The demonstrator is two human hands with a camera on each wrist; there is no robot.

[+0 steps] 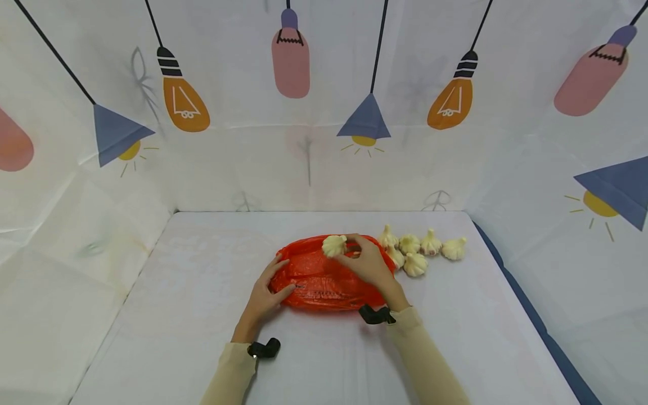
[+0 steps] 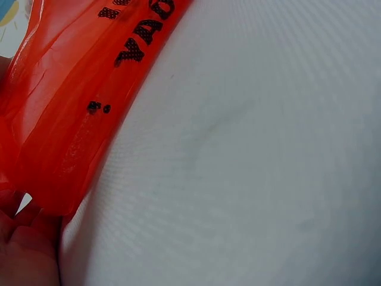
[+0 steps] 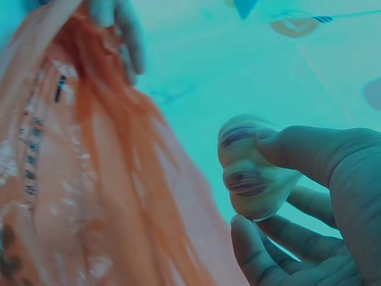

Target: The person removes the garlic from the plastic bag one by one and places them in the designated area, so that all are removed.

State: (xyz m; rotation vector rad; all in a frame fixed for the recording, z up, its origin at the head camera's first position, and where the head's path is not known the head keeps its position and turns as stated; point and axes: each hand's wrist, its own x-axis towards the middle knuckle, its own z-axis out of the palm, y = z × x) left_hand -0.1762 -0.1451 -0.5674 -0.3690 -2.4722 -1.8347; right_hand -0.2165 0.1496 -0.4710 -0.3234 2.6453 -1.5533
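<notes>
A red plastic bag [image 1: 324,281] with dark printing lies on the white table. My left hand [image 1: 264,295] holds the bag's left side, thumb and fingers spread along its edge. Above the bag, my right hand [image 1: 372,264] pinches a garlic bulb [image 1: 333,246] between thumb and fingertips. Purple streaks show on that garlic bulb [image 3: 247,182] in the right wrist view. The left wrist view has the printed edge of the red bag [image 2: 77,125] and part of the left hand [image 2: 27,250]. What lies inside the bag is hidden.
Several garlic bulbs [image 1: 415,264] sit in a loose group just right of the bag, the outermost bulb [image 1: 453,248] farthest right. A white cloth backdrop [image 1: 314,169] with printed lamps stands behind the table [image 1: 202,259] and along both sides.
</notes>
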